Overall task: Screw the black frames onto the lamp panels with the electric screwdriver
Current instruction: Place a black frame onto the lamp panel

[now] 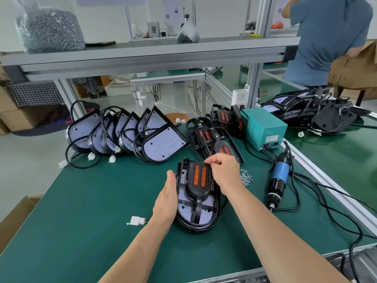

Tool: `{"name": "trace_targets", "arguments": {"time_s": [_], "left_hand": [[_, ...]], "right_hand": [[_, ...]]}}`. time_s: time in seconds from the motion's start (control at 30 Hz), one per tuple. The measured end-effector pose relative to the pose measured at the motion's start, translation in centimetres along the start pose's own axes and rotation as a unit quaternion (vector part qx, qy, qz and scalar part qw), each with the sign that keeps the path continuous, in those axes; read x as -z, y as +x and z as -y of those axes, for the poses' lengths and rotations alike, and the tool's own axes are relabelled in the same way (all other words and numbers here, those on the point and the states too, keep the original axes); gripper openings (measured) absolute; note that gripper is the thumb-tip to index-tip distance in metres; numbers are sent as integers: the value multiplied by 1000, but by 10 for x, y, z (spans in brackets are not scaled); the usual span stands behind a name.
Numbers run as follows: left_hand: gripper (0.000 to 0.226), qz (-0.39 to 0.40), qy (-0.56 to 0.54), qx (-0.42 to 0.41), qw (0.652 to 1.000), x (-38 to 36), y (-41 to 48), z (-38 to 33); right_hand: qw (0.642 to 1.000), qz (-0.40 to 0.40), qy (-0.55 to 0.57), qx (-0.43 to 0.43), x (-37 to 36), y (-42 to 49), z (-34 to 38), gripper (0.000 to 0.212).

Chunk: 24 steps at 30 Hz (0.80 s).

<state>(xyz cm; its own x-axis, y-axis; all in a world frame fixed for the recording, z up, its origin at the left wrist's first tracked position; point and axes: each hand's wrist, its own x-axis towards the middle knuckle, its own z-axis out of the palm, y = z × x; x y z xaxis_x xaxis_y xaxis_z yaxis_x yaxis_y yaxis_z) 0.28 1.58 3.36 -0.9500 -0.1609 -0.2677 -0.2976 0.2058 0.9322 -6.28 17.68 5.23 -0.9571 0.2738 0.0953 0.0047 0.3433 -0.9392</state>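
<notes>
Head view. Panel (199,209) lies near centre on the surface (91,211), with a frame (201,178) seated on top of it. Left hand (166,199) is flat, fingers straight, pressed against the panel's left edge. Right hand (224,170) has its fingers curled, pinching at the frame's far edge; whether a screw sits between them cannot be told. Screwdriver (278,176) lies unheld to the right, with loose screws (245,177) between it and the panel.

Judgement: this unit is at the fitting stage and driving has not begun on it. Bare panels (130,133) stand in a row far left and spare frames (210,133) are stacked far centre, so several units remain. The pile (306,109) far right appears to be framed units, probably finished.
</notes>
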Motion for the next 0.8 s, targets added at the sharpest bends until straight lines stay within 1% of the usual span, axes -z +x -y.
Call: {"name": "trace_targets", "arguments": {"time_s": [0.1,0.2,0.27,0.33,0.4,0.47,0.53,0.6,0.63,0.67,0.73,0.8], "left_hand": [[98,-2,6,-8,1000,0,-1,0],[84,-11,33,-23,999,-1,-3,-2],[83,-9,54,-32,998,-1,-4,-4],[86,2,66,-36,997,0,-4,-6],[81,15,67,-36,997,2,-4,-8],[75,19,67,-38,997,4,-3,-8],[68,18,71,-43,996,3,-3,-7],[66,22,74,-55,996,2,-3,-6],[67,29,75,-67,995,1,-1,-7],[70,42,77,-80,993,2,0,-7],[79,73,87,-104,988,4,4,-8],[81,95,90,-118,984,6,8,-9]], "right_hand": [[999,9,-45,24,-1,-6,1,40],[994,-24,-81,76,-6,-19,-7,33],[988,-25,-117,100,-10,-24,-11,33],[978,35,-165,121,-14,-23,-11,45],[963,107,-215,123,-15,-22,-11,50],[958,127,-223,128,-13,-22,-14,47],[968,136,-187,99,-11,-24,-20,45],[968,149,-194,63,-14,-25,-24,55],[959,143,-233,70,-15,-27,-25,58],[945,118,-289,104,-16,-29,-26,57],[904,42,-380,192,-16,-33,-26,52],[889,14,-404,216,-13,-38,-21,51]]}}
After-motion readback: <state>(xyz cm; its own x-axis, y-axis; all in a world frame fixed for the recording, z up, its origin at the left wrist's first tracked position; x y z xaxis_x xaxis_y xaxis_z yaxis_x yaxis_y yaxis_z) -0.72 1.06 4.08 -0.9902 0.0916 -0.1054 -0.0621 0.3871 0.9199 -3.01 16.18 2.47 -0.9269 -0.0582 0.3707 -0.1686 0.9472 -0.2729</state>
